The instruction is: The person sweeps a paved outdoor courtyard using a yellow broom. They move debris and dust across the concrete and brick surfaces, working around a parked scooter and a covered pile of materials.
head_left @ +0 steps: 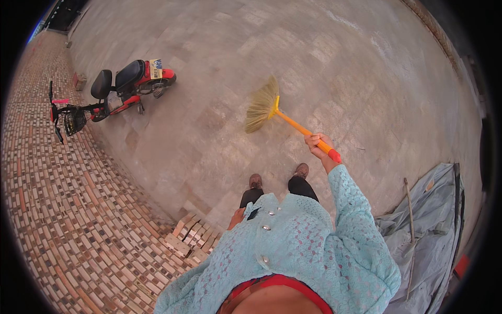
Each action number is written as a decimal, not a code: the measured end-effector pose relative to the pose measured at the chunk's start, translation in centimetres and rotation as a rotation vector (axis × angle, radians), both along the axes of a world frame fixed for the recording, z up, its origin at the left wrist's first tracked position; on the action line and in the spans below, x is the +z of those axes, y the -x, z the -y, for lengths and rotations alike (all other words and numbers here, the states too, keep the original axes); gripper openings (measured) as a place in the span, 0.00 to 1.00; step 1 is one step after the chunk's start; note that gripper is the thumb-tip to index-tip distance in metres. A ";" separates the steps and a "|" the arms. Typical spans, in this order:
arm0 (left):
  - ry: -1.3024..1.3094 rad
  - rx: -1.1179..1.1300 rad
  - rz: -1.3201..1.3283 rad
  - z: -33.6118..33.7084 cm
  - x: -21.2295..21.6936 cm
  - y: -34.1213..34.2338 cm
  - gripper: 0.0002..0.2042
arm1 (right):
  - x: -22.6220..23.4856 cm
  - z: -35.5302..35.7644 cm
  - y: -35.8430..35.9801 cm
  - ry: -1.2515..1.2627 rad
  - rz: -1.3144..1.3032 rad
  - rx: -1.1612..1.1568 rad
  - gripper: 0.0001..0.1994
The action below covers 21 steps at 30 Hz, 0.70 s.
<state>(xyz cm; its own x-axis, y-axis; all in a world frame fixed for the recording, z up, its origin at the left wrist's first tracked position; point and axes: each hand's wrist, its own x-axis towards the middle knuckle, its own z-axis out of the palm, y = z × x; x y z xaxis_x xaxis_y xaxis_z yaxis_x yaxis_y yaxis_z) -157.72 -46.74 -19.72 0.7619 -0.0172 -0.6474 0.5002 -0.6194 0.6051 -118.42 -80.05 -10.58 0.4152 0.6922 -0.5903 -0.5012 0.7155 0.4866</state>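
My right hand is closed around the orange handle of a broom, close to the handle's red end. The broom's fan of straw-coloured bristles points away to the left, over the paving ahead of my feet, with a yellow collar joining it to the handle. My left hand hangs low beside the hem of my light blue lace jacket. Its fingers are mostly hidden, so whether it holds anything does not show. A small dark patch lies against the jacket near it.
A red and black electric scooter stands at the left beside a wall of stacked bricks. A few loose bricks sit near my left side. Grey plastic sheeting with a thin stick lies at the right. Dusty paving stretches ahead.
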 end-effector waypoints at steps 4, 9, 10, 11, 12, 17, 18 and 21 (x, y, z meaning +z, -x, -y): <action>-0.006 -0.018 -0.129 -0.3 0.9 -3.1 0.22 | 2.2 9.4 1.3 0.150 0.057 -0.126 0.12; 0.002 -0.081 -0.195 -1.4 -0.2 -5.0 0.25 | 4.8 17.7 5.8 0.271 0.149 -0.276 0.11; -0.093 -0.194 -0.258 -1.5 -0.7 -5.9 0.21 | 5.6 18.5 7.1 0.283 0.152 -0.324 0.10; -0.066 -0.214 -0.256 -1.6 -1.3 -6.2 0.20 | 7.4 18.9 8.9 0.304 0.149 -0.380 0.08; -0.064 -0.256 -0.276 -1.6 -1.6 -7.0 0.20 | 9.0 19.1 10.6 0.323 0.143 -0.434 0.07; 0.030 -0.335 -0.246 -2.6 -4.4 -8.1 0.17 | 16.5 16.3 18.7 0.512 0.095 -0.551 0.03; -0.080 -0.358 -0.302 -1.5 -2.1 -9.7 0.18 | 17.3 15.7 20.1 0.569 0.079 -0.532 0.03; -0.106 -0.381 -0.283 -0.3 0.8 -12.4 0.18 | 18.5 15.0 22.3 0.595 -0.041 -0.570 0.05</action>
